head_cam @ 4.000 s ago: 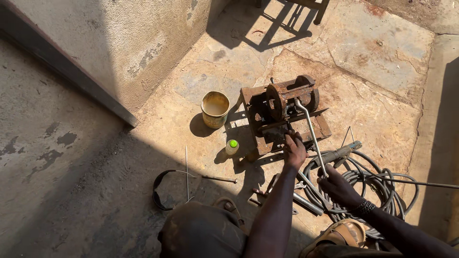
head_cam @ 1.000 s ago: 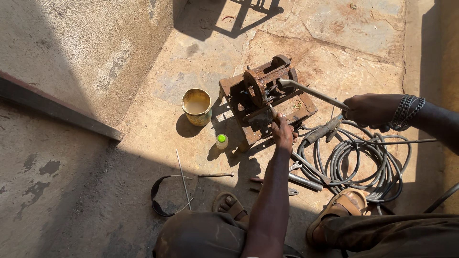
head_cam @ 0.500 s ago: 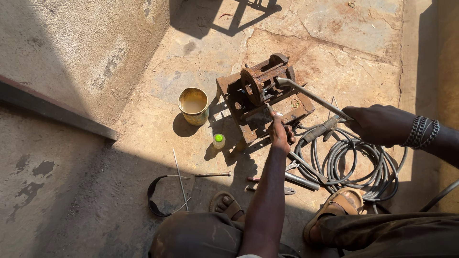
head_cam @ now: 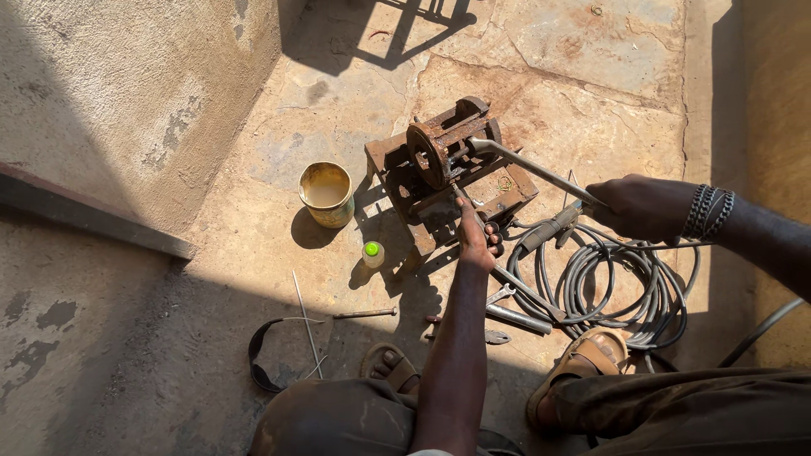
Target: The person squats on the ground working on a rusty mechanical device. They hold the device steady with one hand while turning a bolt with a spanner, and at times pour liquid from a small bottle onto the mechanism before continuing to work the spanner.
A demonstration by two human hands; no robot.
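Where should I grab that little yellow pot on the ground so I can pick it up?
Hold the yellow pot around its round side wall, coming from above. It stands upright with its mouth open and seems to hold liquid, so keep it level. Its left side is free; the rusty machine crowds the right.
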